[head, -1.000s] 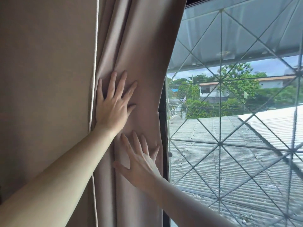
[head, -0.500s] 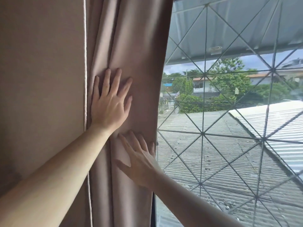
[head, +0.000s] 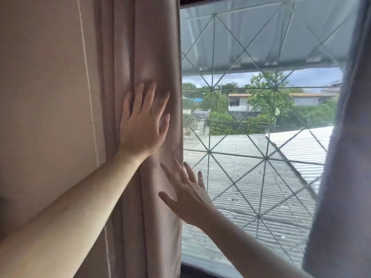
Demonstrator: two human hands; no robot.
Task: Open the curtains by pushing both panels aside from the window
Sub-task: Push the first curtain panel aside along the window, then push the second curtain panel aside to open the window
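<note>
Here, in the head view, we had our left hand pressed flat against the bunched taupe fabric curtain panel, fingers spread and gripping nothing. That panel hung in vertical folds, gathered at the left edge of the window; its free edge ran just to the right of our left fingertips. To the left of that hand, past the folds, lay the plain beige wall with a thin pale vertical cord running down it.

Below the left hand and slightly to its right, our right hand was also open with fingers apart, holding nothing. Its thumb and first fingers lay over the same panel's edge, while the outer fingers stood in front of the glass; we could not tell whether the palm touched the cloth.

To the right of both hands the glass window with its diamond-pattern metal grille stood uncovered, showing corrugated roofs, trees and houses. Well apart from both hands, at the far right of the view, hung the second, greyish-looking fabric curtain panel, blurred and in shadow.
</note>
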